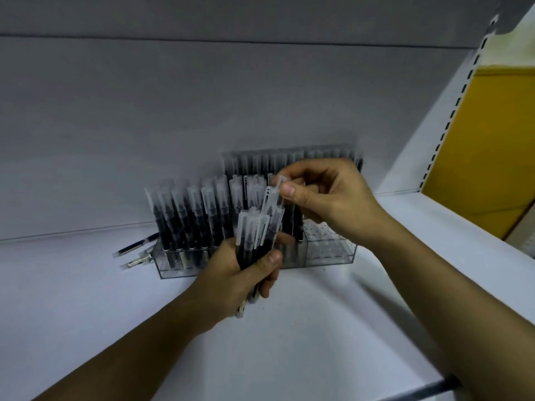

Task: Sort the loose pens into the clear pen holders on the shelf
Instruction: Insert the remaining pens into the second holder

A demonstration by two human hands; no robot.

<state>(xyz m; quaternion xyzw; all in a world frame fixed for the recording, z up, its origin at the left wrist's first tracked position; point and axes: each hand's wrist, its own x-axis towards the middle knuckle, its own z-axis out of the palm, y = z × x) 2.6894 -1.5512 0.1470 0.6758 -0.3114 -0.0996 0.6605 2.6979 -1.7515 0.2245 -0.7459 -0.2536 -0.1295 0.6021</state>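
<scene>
Center frame: left hand [246, 273] grips bundle of pens [256, 235] while right hand [324, 192] pinches one pen [273, 198] by its cap, w/ holder [330, 250] behind; light, stiff, likely slick.

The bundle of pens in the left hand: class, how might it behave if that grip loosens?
The bundle of pens looks stiff and light: the left hand alone holds it. Smooth barrels would probably slide apart and roll on the flat shelf.
</scene>
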